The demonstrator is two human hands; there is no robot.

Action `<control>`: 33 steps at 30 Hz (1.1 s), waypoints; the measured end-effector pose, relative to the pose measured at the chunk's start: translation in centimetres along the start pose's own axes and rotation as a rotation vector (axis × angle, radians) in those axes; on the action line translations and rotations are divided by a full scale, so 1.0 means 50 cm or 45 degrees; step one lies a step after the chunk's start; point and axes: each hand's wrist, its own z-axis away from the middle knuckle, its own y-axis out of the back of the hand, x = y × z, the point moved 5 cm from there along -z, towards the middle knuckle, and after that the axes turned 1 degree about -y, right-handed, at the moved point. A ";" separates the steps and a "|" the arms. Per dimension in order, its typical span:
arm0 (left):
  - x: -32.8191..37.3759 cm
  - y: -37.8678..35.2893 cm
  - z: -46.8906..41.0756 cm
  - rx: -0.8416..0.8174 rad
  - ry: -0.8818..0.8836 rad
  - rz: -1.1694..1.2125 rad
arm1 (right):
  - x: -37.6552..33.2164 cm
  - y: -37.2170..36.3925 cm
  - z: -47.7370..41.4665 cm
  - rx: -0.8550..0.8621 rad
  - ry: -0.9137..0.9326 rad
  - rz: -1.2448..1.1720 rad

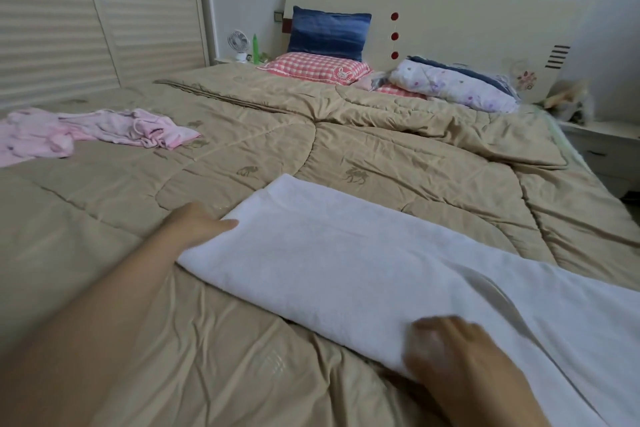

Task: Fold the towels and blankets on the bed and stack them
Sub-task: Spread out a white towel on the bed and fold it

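A white towel point(346, 253) lies folded lengthwise across the tan quilt point(242, 135), running from the middle to the lower right. My left hand point(197, 222) holds its far left corner, thumb on top and fingers hidden under the cloth. My right hand point(446, 347), blurred, grips the towel's near edge with fingers curled over it. A crumpled pink blanket point(86, 132) lies unfolded at the left side of the bed.
At the headboard point(450, 21) stand a blue pillow point(329, 32), a red checked pillow point(315, 68) and a rolled floral quilt point(457, 85). A small fan point(238, 43) and green bottle point(256, 48) stand beside the bed. A nightstand point(609, 149) is at right.
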 end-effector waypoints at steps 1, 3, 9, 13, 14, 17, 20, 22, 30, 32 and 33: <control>-0.015 -0.002 0.010 -0.078 0.035 -0.006 | -0.007 -0.010 0.029 -0.100 -0.020 0.063; -0.035 -0.011 0.032 -0.181 0.077 0.087 | 0.001 -0.028 0.064 -0.264 -0.086 0.219; -0.024 0.010 0.090 0.080 -0.090 0.148 | 0.033 -0.001 0.054 -0.365 -0.195 0.327; -0.018 0.094 0.130 0.263 -0.198 -0.121 | -0.010 0.068 0.034 -0.385 -0.150 0.229; -0.027 0.120 0.134 0.302 -0.193 -0.151 | -0.036 0.088 0.027 -0.366 -0.116 0.212; -0.097 0.204 0.153 0.361 -0.022 -0.367 | -0.151 0.143 0.018 -0.293 0.076 0.281; -0.223 0.245 0.191 0.320 0.181 -0.481 | -0.271 0.149 0.052 -0.358 0.240 0.181; -0.286 0.231 0.224 0.315 0.208 -0.507 | -0.306 0.103 0.090 -0.490 0.265 0.095; -0.098 0.032 0.379 0.342 -0.252 -0.396 | -0.224 0.055 0.208 -0.703 -0.337 -0.148; 0.013 -0.064 0.455 0.124 -0.443 -0.366 | -0.190 0.082 0.241 -0.744 -0.479 -0.128; 0.055 -0.102 0.489 0.039 -0.533 -0.359 | -0.183 0.090 0.246 -0.735 -0.508 -0.134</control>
